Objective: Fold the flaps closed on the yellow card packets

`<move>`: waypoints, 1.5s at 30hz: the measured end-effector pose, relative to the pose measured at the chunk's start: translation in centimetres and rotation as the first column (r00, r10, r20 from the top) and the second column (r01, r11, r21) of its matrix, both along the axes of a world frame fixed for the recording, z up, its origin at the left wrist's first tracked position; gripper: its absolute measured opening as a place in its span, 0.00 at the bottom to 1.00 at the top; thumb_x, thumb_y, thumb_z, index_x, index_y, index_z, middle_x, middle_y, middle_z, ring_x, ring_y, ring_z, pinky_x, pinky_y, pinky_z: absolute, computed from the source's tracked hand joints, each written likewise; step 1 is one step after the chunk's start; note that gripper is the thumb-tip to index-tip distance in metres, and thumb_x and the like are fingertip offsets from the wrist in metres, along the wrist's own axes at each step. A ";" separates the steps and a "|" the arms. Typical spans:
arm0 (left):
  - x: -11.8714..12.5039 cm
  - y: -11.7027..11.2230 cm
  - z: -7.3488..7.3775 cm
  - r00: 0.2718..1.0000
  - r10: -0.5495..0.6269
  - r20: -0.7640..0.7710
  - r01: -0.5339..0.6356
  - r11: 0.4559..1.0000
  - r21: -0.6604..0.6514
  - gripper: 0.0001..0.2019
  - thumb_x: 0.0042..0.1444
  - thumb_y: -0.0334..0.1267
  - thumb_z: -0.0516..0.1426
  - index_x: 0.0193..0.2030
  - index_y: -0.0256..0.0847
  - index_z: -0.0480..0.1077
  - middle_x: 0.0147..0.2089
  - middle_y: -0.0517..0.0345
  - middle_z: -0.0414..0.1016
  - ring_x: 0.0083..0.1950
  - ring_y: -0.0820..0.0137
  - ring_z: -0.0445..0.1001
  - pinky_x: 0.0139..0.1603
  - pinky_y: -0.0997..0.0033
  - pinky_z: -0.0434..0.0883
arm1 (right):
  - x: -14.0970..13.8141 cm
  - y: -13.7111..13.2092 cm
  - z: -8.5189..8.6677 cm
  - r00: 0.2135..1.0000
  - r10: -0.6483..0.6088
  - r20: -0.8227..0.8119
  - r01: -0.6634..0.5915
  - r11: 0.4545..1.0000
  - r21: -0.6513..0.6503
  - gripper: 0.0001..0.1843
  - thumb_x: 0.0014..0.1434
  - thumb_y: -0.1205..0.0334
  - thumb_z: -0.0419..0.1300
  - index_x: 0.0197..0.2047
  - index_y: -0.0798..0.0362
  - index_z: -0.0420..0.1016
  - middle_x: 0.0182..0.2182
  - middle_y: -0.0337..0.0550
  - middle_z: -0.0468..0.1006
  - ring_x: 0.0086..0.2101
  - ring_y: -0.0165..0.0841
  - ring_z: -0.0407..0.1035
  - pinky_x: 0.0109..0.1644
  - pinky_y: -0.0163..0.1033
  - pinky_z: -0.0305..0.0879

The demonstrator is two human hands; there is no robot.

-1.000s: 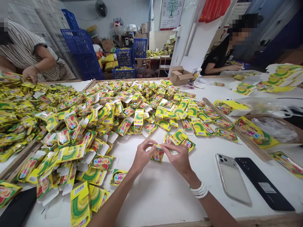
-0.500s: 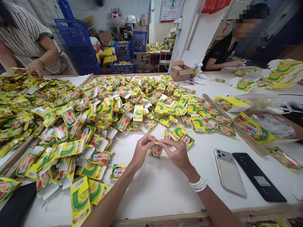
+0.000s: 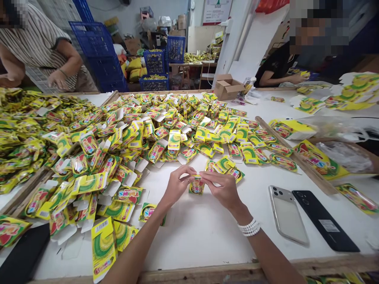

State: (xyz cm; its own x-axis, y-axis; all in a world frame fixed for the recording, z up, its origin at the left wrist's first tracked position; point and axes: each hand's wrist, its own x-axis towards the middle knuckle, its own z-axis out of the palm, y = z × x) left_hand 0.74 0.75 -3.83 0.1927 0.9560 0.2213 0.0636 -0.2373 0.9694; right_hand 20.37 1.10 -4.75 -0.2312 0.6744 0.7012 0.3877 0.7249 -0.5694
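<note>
- My left hand (image 3: 177, 185) and right hand (image 3: 220, 191) are up over the middle of the counter (image 3: 189, 240), nearer its front edge, fingers curled in from either side.
- Between them is a small yellow printed carton (image 3: 197, 185), upright and pinched by both sets of fingertips. I can't tell if its bottom touches the white top.
- A white beaded bracelet (image 3: 248, 228) circles my right wrist.
- Just left of my left hand lie open, unfolded carton blanks (image 3: 127, 195). Behind them, a big heap of yellow cartons (image 3: 166, 134) spreads toward the back edge and off to the left side.
- Toward the front right corner, a silver phone (image 3: 288, 215) and a black phone (image 3: 325, 219) lie side by side, well clear of my right hand.
- Past the back left corner, a co-worker in a striped top (image 3: 32, 35) holds a hand (image 3: 57, 80) just above the heap; another person in black (image 3: 275, 73) works beyond the back right corner.
</note>
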 end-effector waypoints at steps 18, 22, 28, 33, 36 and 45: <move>-0.8 -0.2 0.6 0.939 0.088 -0.331 0.010 0.959 0.285 0.09 0.66 0.36 0.54 0.41 0.42 0.77 0.44 0.52 0.78 0.44 0.69 0.77 0.45 0.69 0.77 | -1.5 -0.5 -1.1 0.993 -0.050 -0.104 0.040 0.995 -0.096 0.15 0.63 0.71 0.63 0.50 0.48 0.84 0.50 0.43 0.82 0.46 0.39 0.81 0.54 0.45 0.80; -1.1 -0.2 0.5 0.915 0.097 -0.391 0.039 0.945 0.326 0.09 0.66 0.33 0.54 0.39 0.42 0.76 0.45 0.52 0.79 0.45 0.69 0.77 0.47 0.69 0.73 | -1.4 -0.5 -1.0 0.992 -0.027 -0.121 0.011 0.991 -0.133 0.14 0.62 0.72 0.63 0.45 0.48 0.86 0.48 0.43 0.83 0.45 0.39 0.81 0.53 0.44 0.80; -1.8 0.1 0.7 0.901 0.085 -0.425 0.074 0.936 0.344 0.08 0.65 0.38 0.58 0.42 0.47 0.80 0.53 0.53 0.79 0.51 0.66 0.76 0.53 0.64 0.72 | -1.4 -0.3 0.0 0.985 -0.062 -0.159 0.008 0.948 -0.319 0.10 0.58 0.69 0.64 0.40 0.48 0.86 0.38 0.42 0.86 0.39 0.41 0.82 0.47 0.44 0.80; -1.8 -0.2 1.7 0.959 0.239 -0.154 -0.187 0.938 0.291 0.12 0.67 0.43 0.55 0.50 0.48 0.79 0.54 0.51 0.78 0.53 0.65 0.75 0.52 0.66 0.74 | 5.3 -0.8 3.1 0.792 -0.081 -0.604 -0.132 0.945 -0.300 0.17 0.58 0.49 0.67 0.49 0.43 0.85 0.37 0.45 0.85 0.34 0.46 0.81 0.38 0.50 0.79; -1.7 -0.1 1.7 0.945 0.310 -0.109 -0.280 0.933 0.227 0.13 0.68 0.45 0.54 0.48 0.46 0.78 0.51 0.52 0.78 0.50 0.67 0.76 0.46 0.70 0.75 | 10.2 -1.2 4.4 0.673 -0.114 -0.731 -0.037 0.982 -0.187 0.30 0.65 0.31 0.47 0.69 0.18 0.60 0.55 0.31 0.80 0.45 0.44 0.80 0.46 0.53 0.78; -1.5 0.3 0.5 0.895 0.328 -0.303 -0.260 0.934 0.246 0.14 0.67 0.36 0.51 0.53 0.47 0.76 0.47 0.56 0.79 0.43 0.71 0.74 0.46 0.70 0.73 | 9.2 2.7 1.0 0.969 -0.171 -0.178 0.082 0.903 -0.421 0.21 0.57 0.57 0.68 0.54 0.47 0.82 0.49 0.51 0.83 0.49 0.51 0.79 0.56 0.60 0.73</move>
State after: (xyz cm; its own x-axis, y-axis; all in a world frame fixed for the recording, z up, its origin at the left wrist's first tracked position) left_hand -0.76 1.03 -3.35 0.0047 0.9249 0.3803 0.4712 -0.3374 0.8149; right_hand 29.61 3.82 -3.80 -0.0054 0.9245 0.3812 0.3023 0.3649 -0.8806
